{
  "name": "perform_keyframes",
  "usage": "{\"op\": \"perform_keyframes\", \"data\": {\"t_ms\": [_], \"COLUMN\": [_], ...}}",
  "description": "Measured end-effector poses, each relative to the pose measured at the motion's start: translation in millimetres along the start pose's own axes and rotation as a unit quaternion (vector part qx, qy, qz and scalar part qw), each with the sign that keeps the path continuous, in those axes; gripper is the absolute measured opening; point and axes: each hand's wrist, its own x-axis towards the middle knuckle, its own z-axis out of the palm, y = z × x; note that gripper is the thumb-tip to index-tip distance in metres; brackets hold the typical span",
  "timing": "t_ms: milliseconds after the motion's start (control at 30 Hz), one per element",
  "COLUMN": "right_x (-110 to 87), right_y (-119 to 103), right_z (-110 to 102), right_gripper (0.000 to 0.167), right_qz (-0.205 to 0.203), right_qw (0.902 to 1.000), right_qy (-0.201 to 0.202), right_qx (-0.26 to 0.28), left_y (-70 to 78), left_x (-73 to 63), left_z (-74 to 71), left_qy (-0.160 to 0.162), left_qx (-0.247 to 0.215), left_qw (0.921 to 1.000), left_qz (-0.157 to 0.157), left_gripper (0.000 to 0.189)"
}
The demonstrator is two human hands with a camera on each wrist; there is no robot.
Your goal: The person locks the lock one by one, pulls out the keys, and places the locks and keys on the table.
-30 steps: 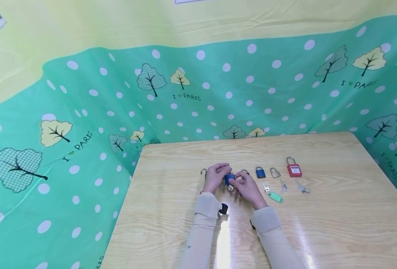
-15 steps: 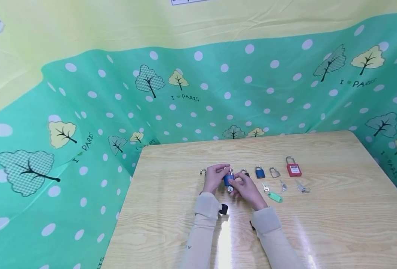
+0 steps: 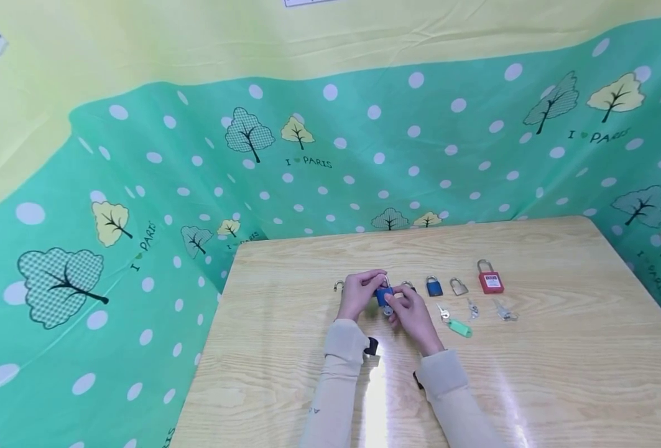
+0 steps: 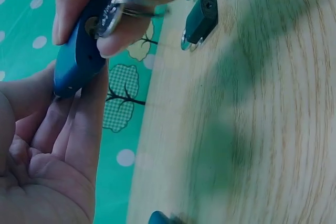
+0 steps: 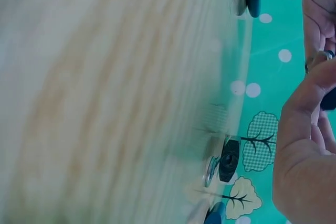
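A blue padlock (image 3: 384,296) is held above the table between both hands, its metal shackle pointing up. My left hand (image 3: 357,296) grips its body from the left, and the left wrist view shows the fingers (image 4: 89,124) along the padlock's far side. From the other side my right hand (image 3: 414,314) pinches a silver key (image 4: 113,17) at the keyhole in the padlock's underside. Other metal hangs with that key, partly covered by the fingers. Whether the shackle is released cannot be told.
On the table (image 3: 263,348), to the right, lie another blue padlock (image 3: 433,287), a silver padlock (image 3: 458,287), and a red padlock (image 3: 491,282). Before them are keys with a green tag (image 3: 460,328) and more keys (image 3: 505,311). A dark padlock (image 3: 408,286) is partly hidden behind my right hand.
Both hands keep their hold on the blue padlock. It has shifted slightly up and right since half a second ago, and its angle has changed a little.
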Motion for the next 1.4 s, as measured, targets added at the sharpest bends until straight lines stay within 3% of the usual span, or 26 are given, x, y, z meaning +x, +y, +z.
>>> {"op": "perform_keyframes", "data": {"t_ms": [167,267,433,567,700,800,1000,1200,1300,1400], "right_x": [0.3,-0.3,-3.9,-5.0,-6.1,-7.2,-8.4,-3.5,-1.0,1.1], "right_y": [-6,-10,-15,-15,-17,-18,-17,-14,-13,-13], "right_z": [1,5,12,16,18,20,18,16,11,3], "right_gripper": [0.026,0.024,0.024,0.023,0.018,0.016,0.022,0.023,0.027,0.03], "right_qz": [0.001,0.001,-0.007,-0.008,-0.004,0.001,0.014,0.01,-0.002,-0.008], "right_qw": [0.9999,0.9997,0.999,0.9979,0.9973,0.9961,0.9937,0.994,0.993,0.9909], "right_qy": [0.01,0.008,0.023,0.043,0.069,0.087,0.109,0.099,0.094,0.095], "right_qx": [0.005,0.021,0.038,0.048,0.026,0.012,0.022,0.046,0.071,0.095], "left_y": [14.1,15.3,10.7,11.2,10.4,11.6,11.1,9.2,9.2,10.1], "left_x": [-2.2,-3.8,-8.0,-12.8,-15.9,-17.3,-17.3,-11.4,-8.4,-8.1], "left_z": [4.2,6.7,11.7,21.6,35.4,43.2,50.0,43.2,36.9,31.0], "left_qy": [0.009,0.016,0.051,0.105,0.16,0.178,0.17,0.154,0.119,0.051], "left_qx": [0.084,0.126,0.124,0.118,0.109,0.1,0.097,0.109,0.103,0.081], "left_qw": [0.9963,0.9917,0.9907,0.9867,0.98,0.9782,0.9803,0.9813,0.9869,0.9953], "left_qz": [0.018,0.021,0.023,0.038,0.043,0.04,0.031,0.037,0.035,0.018], "left_gripper": [0.02,0.02,0.02,0.019,0.019,0.023,0.028,0.026,0.026,0.025]}}
